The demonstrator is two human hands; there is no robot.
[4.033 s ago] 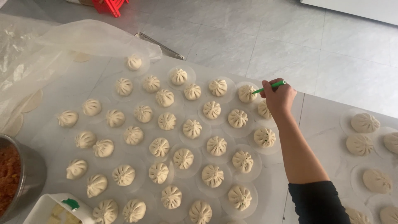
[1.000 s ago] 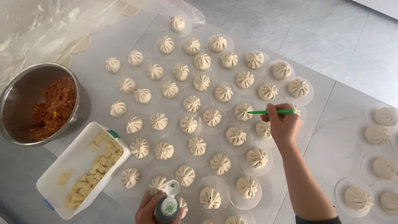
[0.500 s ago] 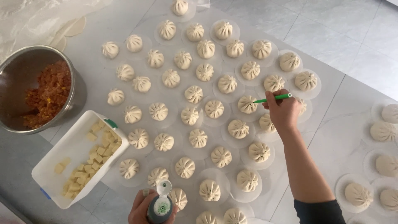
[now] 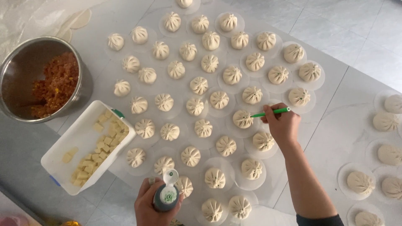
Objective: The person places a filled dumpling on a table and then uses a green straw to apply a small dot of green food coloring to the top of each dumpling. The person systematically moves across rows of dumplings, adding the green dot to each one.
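Many pleated white dough buns sit on round paper liners across the grey table (image 4: 335, 113). My right hand (image 4: 282, 125) grips a thin green stick (image 4: 271, 112) whose tip touches the top of one bun (image 4: 242, 119) in the middle right. My left hand (image 4: 151, 206), at the bottom edge, holds a small dark bottle (image 4: 166, 196) with its white flip cap open and green colour at the mouth. Some buns near the bottom, such as one bun (image 4: 215, 178), carry a small green dot.
A steel bowl (image 4: 25, 58) of reddish minced filling stands at the left. A white rectangular tub (image 4: 79, 138) with pale yellow cubes lies beside it. More buns (image 4: 385, 121) on liners sit at the right edge. Clear plastic sheeting (image 4: 29, 16) lies top left.
My right hand has shifted the green stick from the far right buns to a bun nearer the middle. My left hand with the bottle has come into view at the bottom.
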